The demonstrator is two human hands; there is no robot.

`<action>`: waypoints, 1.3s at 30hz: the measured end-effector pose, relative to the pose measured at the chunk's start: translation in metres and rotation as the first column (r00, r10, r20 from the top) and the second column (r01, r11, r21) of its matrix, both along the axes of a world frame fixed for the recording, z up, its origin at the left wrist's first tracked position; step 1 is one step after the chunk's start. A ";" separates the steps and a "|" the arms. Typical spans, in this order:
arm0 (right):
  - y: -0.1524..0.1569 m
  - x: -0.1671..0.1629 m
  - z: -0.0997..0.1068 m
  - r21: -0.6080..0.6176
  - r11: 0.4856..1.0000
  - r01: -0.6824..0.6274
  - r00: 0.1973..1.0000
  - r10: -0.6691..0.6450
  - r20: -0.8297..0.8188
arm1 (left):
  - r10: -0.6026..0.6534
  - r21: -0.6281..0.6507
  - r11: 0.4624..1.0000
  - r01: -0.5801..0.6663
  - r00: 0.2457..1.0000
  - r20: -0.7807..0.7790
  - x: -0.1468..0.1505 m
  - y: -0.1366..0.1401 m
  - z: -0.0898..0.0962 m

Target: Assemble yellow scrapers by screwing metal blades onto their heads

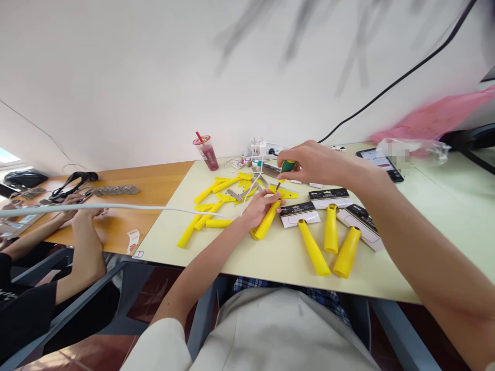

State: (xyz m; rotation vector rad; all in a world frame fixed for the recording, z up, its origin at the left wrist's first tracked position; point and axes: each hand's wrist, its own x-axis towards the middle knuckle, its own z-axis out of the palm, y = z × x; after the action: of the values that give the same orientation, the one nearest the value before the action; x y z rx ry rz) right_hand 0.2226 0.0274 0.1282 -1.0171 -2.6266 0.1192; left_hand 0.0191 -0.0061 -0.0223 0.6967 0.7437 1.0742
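My left hand point(260, 208) is closed round a yellow scraper point(267, 222), whose handle points toward me and whose wide head lies at the far end. Above that head, my right hand point(303, 162) grips a screwdriver point(288, 166) with a green and yellow handle. Its shaft points down at the scraper, near my left fingertips; whether the tip sits in a screw is too small to tell. Several loose yellow scraper parts point(214, 210) are heaped left of my left hand. Three yellow handles point(314, 248) lie to the right, by black and white cards point(299, 214).
A cup with a red straw point(209, 154) stands near the wall. Behind my hands are a power strip point(274, 148) and white cables. A phone point(381, 164) and a pink plastic bag point(436, 117) lie at right. At left, another person's arms point(83, 226) rest over a wooden table point(154, 180).
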 end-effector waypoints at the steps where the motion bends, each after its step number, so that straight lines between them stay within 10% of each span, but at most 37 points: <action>1: -0.002 -0.003 -0.001 0.002 1.000 -0.022 1.000 0.022 -0.002 | 0.001 -0.003 1.000 -0.001 1.000 0.006 0.000 0.000 0.000; 39: 0.016 -0.015 -0.021 -0.037 0.990 -0.138 0.985 0.133 -0.112 | 0.004 -0.076 0.997 -0.001 0.999 0.032 -0.001 0.005 -0.008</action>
State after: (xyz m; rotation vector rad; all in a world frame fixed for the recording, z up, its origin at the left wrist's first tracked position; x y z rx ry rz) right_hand 0.2072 0.0434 0.1072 -0.8209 -2.6011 0.2589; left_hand 0.0186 -0.0007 -0.0299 0.6126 0.7539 1.0518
